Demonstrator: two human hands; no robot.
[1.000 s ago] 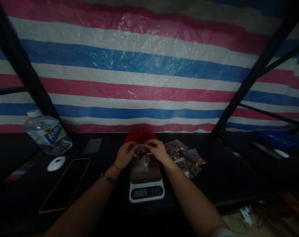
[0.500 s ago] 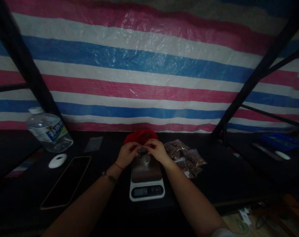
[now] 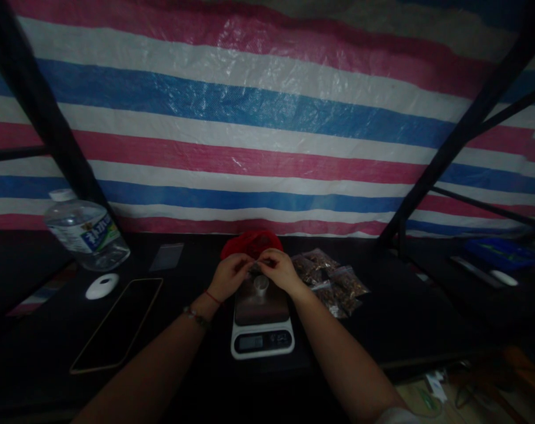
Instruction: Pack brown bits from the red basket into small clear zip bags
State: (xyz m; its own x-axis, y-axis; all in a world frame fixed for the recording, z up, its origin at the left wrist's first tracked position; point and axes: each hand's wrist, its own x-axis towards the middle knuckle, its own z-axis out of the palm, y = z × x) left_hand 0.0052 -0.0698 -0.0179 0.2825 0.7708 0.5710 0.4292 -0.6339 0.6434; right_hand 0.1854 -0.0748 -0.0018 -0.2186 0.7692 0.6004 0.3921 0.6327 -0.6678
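Note:
My left hand (image 3: 229,277) and my right hand (image 3: 279,270) meet above the far end of a white kitchen scale (image 3: 262,321). Both pinch a small clear bag (image 3: 255,268) with dark contents between their fingertips. A small clear cup (image 3: 261,285) stands on the scale's platform just below the bag. A red container (image 3: 249,243) sits right behind my hands, partly hidden by them. Several filled clear bags of brown bits (image 3: 331,281) lie on the dark table to the right of my right hand.
On the left lie a phone (image 3: 118,324), a white round cap (image 3: 102,285), an empty flat bag (image 3: 166,257) and a tilted water bottle (image 3: 85,231). A striped tarp (image 3: 267,129) hangs behind. Black frame bars (image 3: 448,147) slant at both sides. A blue tray (image 3: 501,252) sits far right.
My hands have drawn closer together over the small bag and sunk slightly toward the cup. The view has shifted a little; nothing else on the table has moved.

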